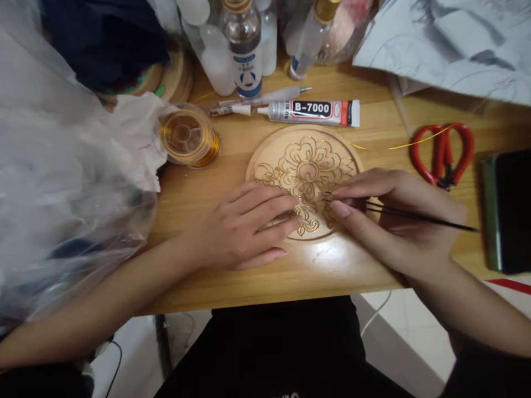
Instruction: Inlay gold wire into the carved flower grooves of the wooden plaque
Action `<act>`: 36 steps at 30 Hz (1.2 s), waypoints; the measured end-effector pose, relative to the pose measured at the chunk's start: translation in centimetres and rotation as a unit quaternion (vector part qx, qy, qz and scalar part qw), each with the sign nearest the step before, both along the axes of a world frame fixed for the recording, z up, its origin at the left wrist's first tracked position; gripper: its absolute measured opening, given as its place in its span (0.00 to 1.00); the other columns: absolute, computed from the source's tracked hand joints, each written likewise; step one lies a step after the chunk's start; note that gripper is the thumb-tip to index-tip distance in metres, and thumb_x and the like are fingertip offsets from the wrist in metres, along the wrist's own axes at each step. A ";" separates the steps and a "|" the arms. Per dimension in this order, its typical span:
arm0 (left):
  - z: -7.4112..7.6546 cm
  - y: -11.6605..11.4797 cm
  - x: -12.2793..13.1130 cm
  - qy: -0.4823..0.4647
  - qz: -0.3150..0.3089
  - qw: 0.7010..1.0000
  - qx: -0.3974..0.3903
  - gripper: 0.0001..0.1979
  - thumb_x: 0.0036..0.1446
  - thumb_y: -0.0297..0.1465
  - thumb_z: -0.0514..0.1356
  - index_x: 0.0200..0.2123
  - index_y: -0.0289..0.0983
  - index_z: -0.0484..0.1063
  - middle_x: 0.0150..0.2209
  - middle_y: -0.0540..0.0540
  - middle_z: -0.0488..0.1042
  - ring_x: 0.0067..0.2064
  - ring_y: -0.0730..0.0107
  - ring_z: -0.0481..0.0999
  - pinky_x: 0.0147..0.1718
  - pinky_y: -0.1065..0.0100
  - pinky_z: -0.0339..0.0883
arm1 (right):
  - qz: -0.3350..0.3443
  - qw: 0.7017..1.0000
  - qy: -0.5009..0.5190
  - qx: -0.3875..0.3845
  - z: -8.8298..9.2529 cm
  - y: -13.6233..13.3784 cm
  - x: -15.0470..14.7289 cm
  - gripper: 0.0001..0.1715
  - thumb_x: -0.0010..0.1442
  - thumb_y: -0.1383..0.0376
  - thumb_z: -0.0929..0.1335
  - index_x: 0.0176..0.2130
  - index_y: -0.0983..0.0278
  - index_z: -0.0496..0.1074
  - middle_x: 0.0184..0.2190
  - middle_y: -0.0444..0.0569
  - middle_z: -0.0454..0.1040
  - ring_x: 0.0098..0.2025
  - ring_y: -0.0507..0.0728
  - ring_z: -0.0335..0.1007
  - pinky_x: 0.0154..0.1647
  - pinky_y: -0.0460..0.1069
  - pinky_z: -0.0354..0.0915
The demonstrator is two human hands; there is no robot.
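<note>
A round wooden disc [305, 160] with a gold wire flower pattern lies on the wooden table [249, 276]. My left hand [244, 226] rests flat on the disc's lower left, fingers stretched out and pressing on the wire pattern. My right hand [390, 215] pinches thin black tweezers [418, 216] between thumb and fingers. The tweezer tips touch the pattern near the disc's middle, right beside my left fingertips.
A B-7000 glue tube [309, 110] and a slim pen-like tool [265, 98] lie behind the disc. A spool of gold wire [188, 135], several bottles [244, 50], red scissors [443, 152], a loose gold wire [398, 145], a dark phone [508, 213] and plastic bags [62, 182] surround it.
</note>
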State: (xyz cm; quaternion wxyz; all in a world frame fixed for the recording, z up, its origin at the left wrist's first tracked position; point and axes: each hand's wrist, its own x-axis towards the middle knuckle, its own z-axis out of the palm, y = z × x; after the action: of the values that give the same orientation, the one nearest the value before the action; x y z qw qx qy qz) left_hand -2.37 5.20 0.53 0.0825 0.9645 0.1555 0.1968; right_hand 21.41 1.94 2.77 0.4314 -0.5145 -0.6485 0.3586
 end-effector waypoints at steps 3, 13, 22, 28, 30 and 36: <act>-0.4 -0.1 -0.1 -0.037 0.023 0.999 -0.003 0.20 0.64 0.41 0.52 0.52 0.34 0.68 0.51 0.40 0.73 0.52 0.58 0.71 0.49 0.58 0.68 | 0.020 1.000 -0.004 0.000 0.0 0.0 0.1 0.12 0.51 0.70 0.73 0.36 0.55 0.78 0.31 0.45 0.79 0.32 0.55 0.74 0.31 0.51 0.70; 0.1 0.1 -0.1 0.002 -0.003 1.000 -0.031 0.15 0.62 0.42 0.55 0.47 0.39 0.71 0.50 0.41 0.73 0.52 0.56 0.72 0.51 0.55 0.68 | 0.116 0.989 -0.081 0.048 -0.2 -0.2 0.4 0.15 0.53 0.70 0.72 0.39 0.52 0.76 0.32 0.42 0.79 0.33 0.54 0.76 0.33 0.50 0.72; -0.1 0.0 -0.1 0.001 -0.002 1.000 -0.002 0.15 0.63 0.41 0.55 0.46 0.38 0.71 0.50 0.42 0.73 0.52 0.57 0.72 0.50 0.56 0.68 | 0.118 0.987 -0.097 0.056 -0.3 0.0 0.3 0.10 0.54 0.70 0.72 0.36 0.57 0.75 0.30 0.43 0.78 0.32 0.52 0.76 0.32 0.48 0.71; 0.0 0.1 -0.2 -0.053 0.021 0.998 -0.007 0.14 0.61 0.36 0.57 0.46 0.34 0.70 0.49 0.39 0.72 0.49 0.58 0.71 0.46 0.56 0.69 | 0.155 0.980 -0.097 0.075 -0.3 0.3 0.3 0.09 0.54 0.73 0.72 0.36 0.62 0.73 0.28 0.45 0.76 0.32 0.51 0.75 0.30 0.46 0.70; -0.1 0.1 -0.2 -0.062 0.022 0.998 -0.009 0.14 0.61 0.36 0.57 0.45 0.33 0.71 0.49 0.38 0.71 0.49 0.58 0.70 0.46 0.55 0.69 | 0.162 0.979 -0.102 0.071 -0.4 0.4 0.3 0.09 0.54 0.73 0.71 0.36 0.62 0.73 0.27 0.45 0.76 0.32 0.52 0.75 0.29 0.47 0.69; -0.3 0.0 -0.1 -0.040 0.004 0.999 -0.010 0.14 0.61 0.37 0.57 0.46 0.34 0.72 0.50 0.40 0.71 0.51 0.58 0.68 0.48 0.56 0.67 | 0.178 0.977 -0.097 0.070 -0.5 0.3 0.3 0.09 0.54 0.74 0.72 0.37 0.63 0.73 0.29 0.48 0.77 0.33 0.53 0.75 0.32 0.48 0.71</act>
State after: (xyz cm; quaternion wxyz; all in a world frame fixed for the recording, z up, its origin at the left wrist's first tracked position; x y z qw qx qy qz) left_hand -2.44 5.23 0.21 0.0972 0.9545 0.1580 0.2336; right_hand 21.73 2.26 2.23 0.3305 -0.3920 -0.7918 0.3320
